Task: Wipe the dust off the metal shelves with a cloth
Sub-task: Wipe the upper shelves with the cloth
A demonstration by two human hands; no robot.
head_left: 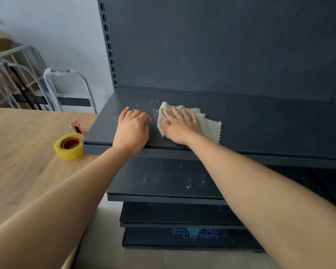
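Meanwhile right hand [179, 126] presses cloth [190, 121] flat onto dusty top shelf [260, 125]

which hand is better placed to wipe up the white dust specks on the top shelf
Right. The right hand lies flat on the cloth, just beside the dust specks on the top shelf. The left hand rests bare on the shelf, holding nothing.
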